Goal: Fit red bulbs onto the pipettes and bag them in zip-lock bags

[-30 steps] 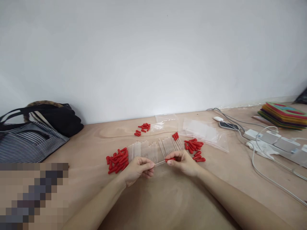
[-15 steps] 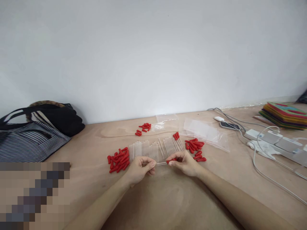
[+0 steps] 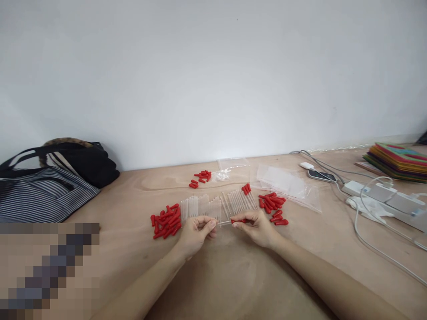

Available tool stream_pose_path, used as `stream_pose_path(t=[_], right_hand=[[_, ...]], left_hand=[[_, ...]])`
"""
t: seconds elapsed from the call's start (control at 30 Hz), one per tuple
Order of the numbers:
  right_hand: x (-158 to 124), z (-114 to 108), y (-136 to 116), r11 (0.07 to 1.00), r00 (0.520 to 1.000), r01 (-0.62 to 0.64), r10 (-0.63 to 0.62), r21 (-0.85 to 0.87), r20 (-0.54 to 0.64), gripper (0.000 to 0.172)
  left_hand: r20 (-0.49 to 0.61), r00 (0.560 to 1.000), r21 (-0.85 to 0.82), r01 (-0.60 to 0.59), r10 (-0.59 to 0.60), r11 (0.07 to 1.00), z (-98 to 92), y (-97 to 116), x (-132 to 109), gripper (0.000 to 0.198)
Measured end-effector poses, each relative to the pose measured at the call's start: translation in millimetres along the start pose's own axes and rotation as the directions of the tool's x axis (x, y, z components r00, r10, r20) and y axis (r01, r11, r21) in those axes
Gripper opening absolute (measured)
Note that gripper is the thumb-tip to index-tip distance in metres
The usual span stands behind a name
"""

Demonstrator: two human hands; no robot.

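Observation:
My left hand (image 3: pixel 196 234) pinches one end of a thin clear tube (image 3: pixel 224 222) held level just above the table. My right hand (image 3: pixel 256 226) pinches a small red cap (image 3: pixel 237 221) at the tube's other end. Directly behind my hands lies a row of several clear tubes (image 3: pixel 216 205). A pile of red caps (image 3: pixel 166 219) sits left of the row, and another heap of red caps (image 3: pixel 272 206) lies to the right of it.
A few red caps (image 3: pixel 200 178) lie farther back beside clear plastic bags (image 3: pixel 289 185). A striped bag (image 3: pixel 43 191) sits at left. A phone (image 3: pixel 321 175), power strip (image 3: pixel 387 197) with white cables and coloured sheets (image 3: pixel 398 161) are at right. A wall backs the wooden table (image 3: pixel 233 275).
My hands have drawn slightly closer together along the tube, with the red cap held at its right end. The view has shifted a little.

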State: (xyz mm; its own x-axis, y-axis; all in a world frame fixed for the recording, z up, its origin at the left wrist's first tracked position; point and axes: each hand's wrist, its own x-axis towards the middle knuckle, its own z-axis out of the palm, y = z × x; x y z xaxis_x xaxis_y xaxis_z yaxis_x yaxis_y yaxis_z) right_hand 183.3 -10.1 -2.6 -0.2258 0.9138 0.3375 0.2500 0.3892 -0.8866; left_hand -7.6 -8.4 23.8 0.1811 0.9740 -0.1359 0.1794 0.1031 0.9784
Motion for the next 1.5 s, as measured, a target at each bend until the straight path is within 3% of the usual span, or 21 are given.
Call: stream_pose_path(t=[0.1,0.3,0.53,0.73,0.87,0.97,1.07,1.17,1.27,1.37,1.4,1.43,1.5], right_hand=[[-0.2,0.7,-1.0,1.000,0.999,0.020,-0.020,-0.005,-0.028,0.014],[-1.1,-0.6,-5.1,0.994,0.995,0.092,-0.090,-0.051,0.034,0.013],[-0.2,3.8,-3.4,0.996,0.997,0.081,-0.081,-0.027,0.003,0.013],[0.0,6.1,-3.8,1.000,0.999,-0.003,0.003,-0.001,-0.033,0.014],[3.7,5.2,-7.2,0.971,0.990,-0.109,0.125,0.212,-0.065,0.028],[4.0,11.0,-11.5,0.850,0.972,-0.202,0.234,0.487,-0.005,0.048],[-0.8,24.5,-15.4,0.730,0.959,-0.264,0.269,0.630,0.090,0.032],[-4.6,33.1,-17.8,0.667,0.946,-0.276,0.315,0.691,0.074,0.025],[1.6,19.3,-17.9,0.767,0.934,-0.314,0.355,0.559,0.038,0.028],[19.7,-17.7,-14.7,0.912,0.915,-0.398,0.402,0.101,-0.027,0.029],[27.4,-31.6,-12.8,0.887,0.891,-0.451,0.441,-0.099,-0.107,0.030],[35.2,-44.4,-10.6,0.793,0.850,-0.526,0.501,-0.307,-0.161,0.030],[50.2,-63.8,-5.4,0.699,0.810,-0.582,0.545,-0.416,-0.217,0.029]], left_hand=[[0.017,0.999,-0.062,0.032,-0.031,0.998,0.9,0.7,-1.3,0.026],[0.048,0.998,-0.086,0.041,-0.037,0.995,2.2,0.5,-3.3,0.029],[0.042,0.997,-0.149,0.068,-0.062,0.986,6.0,0.3,-5.4,0.028],[0.047,0.994,-0.200,0.107,-0.100,0.974,8.1,0.9,-8.8,0.029],[0.091,0.986,-0.295,0.160,-0.139,0.942,9.9,1.6,-8.2,0.026],[0.144,0.970,-0.396,0.238,-0.196,0.887,14.3,3.2,-9.1,0.020],[0.185,0.950,-0.425,0.306,-0.250,0.852,21.0,4.6,-12.7,0.017],[0.201,0.946,-0.376,0.314,-0.254,0.872,26.8,4.7,-15.6,0.018],[0.191,0.964,-0.200,0.221,-0.183,0.955,25.0,2.9,-13.2,0.022],[0.089,0.995,0.186,-0.051,0.035,0.981,13.6,0.3,-4.4,0.020],[0.063,0.991,0.337,-0.135,0.121,0.932,9.0,-0.1,-0.6,0.018],[0.052,0.979,0.473,-0.196,0.195,0.859,4.7,0.1,3.3,0.016],[0.057,0.960,0.677,-0.238,0.273,0.696,-0.9,2.2,11.2,0.014]])
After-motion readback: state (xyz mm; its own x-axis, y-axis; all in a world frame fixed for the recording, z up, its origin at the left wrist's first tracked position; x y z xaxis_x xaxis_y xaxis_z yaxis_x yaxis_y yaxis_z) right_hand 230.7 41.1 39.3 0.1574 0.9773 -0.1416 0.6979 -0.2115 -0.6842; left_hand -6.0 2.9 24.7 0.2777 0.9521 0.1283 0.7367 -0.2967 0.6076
